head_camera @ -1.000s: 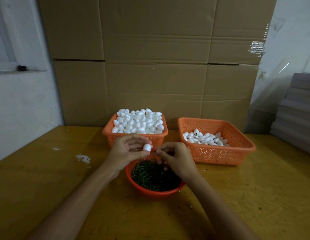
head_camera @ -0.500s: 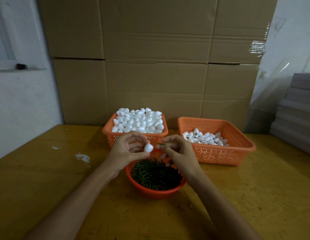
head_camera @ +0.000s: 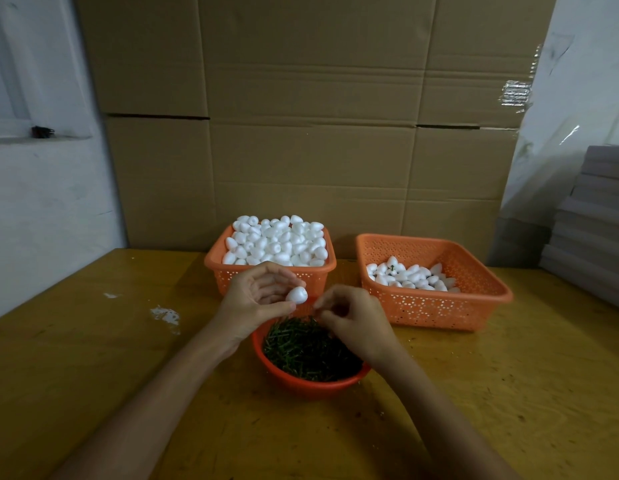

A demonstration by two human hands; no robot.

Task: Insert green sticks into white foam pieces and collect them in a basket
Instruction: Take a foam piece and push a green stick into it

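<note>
Pinching a white egg-shaped foam piece (head_camera: 297,294) between thumb and fingertips, the left hand (head_camera: 256,299) holds it up over the far rim of the round orange bowl (head_camera: 301,384). Just beside the piece, the right hand (head_camera: 353,320) has its fingers curled and its thumb and forefinger tips pressed together; whether a stick sits between them cannot be told. The bowl below both hands holds a heap of green sticks (head_camera: 308,348) and stands near the middle of the wooden table (head_camera: 128,375). Behind it, toward the table's far edge, the left orange basket (head_camera: 214,263) is heaped with loose foam pieces (head_camera: 276,240). The right orange basket (head_camera: 439,306) stands well apart from it and holds a shallow layer of foam pieces (head_camera: 412,277). Cardboard boxes (head_camera: 301,133) stand along the far edge.
</note>
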